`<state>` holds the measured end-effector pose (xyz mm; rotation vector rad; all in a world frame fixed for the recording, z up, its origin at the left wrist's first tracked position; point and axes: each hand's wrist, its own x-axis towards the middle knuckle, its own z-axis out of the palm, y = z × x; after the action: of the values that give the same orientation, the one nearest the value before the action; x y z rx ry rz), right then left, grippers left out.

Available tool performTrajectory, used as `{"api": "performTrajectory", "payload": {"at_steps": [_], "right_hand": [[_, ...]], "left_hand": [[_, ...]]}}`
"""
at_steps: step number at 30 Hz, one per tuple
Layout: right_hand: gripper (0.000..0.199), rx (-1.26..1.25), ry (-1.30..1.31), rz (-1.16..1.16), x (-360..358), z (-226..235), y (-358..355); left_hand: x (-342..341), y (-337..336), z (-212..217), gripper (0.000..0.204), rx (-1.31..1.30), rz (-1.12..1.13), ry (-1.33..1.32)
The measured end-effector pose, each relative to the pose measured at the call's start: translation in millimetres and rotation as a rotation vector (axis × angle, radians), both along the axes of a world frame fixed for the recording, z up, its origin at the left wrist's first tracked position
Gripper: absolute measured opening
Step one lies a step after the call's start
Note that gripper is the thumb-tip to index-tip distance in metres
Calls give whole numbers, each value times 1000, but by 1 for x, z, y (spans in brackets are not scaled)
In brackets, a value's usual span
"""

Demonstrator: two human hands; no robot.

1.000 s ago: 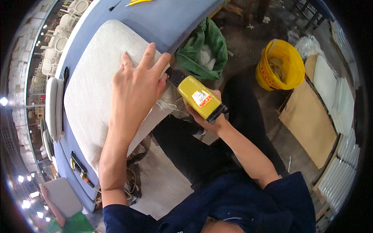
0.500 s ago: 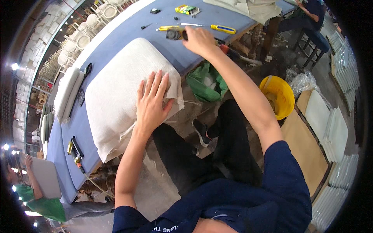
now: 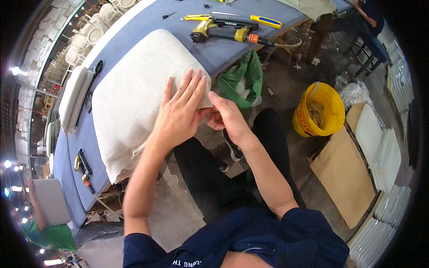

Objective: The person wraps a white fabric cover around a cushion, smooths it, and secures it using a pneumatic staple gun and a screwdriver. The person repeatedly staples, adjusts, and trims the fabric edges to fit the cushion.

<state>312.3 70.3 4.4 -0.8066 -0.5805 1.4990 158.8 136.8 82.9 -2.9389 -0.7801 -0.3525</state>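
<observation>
A seat cushion [image 3: 134,85] covered in off-white fabric lies on the blue-topped table, its loose cloth edge hanging at the near side. My left hand [image 3: 178,109] rests on its near right part, fingers stretched out over the cloth. At the cushion's right corner my right hand [image 3: 230,117] has its thumb on top and its fingers curled beneath the fabric edge, partly hidden. Beyond the hands lies a yellow and black staple gun [image 3: 225,33] with an orange hose fitting. Near it are a yellow cutter [image 3: 196,18] and a yellow-handled screwdriver [image 3: 266,21].
A second staple gun [image 3: 83,167] lies at the table's left end. Padded seats [image 3: 73,100] stand at the far left. A green bag [image 3: 243,80] hangs beside the table edge. On the floor are a yellow bucket [image 3: 308,120] and cardboard [image 3: 344,178]. Another person [image 3: 49,234] holds a panel.
My right hand has left the staple gun, which now lies on the table, and has come back to the cushion's fabric edge. My left hand has shifted slightly right along the cushion.
</observation>
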Motion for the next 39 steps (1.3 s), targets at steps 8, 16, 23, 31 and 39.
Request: {"api": "performTrajectory", "payload": {"at_steps": [8,16,23,31,39], "right_hand": [[44,155,-196,-145,1,-26,22],[48,181,-108,-124,-3,-54,21],[45,209,13,-97,-7,-78,29],[39,241,108,-61,-10,-102,48],[36,369,166,-55,-15,-116,91]], "left_hand": [[-6,64,40,46,-176,-169,-65],[25,101,15,31,-203,-201,-11],[37,88,23,33,-96,-200,265],[54,77,15,51,-84,-17,292],[57,73,7,53,-31,64,232]]}}
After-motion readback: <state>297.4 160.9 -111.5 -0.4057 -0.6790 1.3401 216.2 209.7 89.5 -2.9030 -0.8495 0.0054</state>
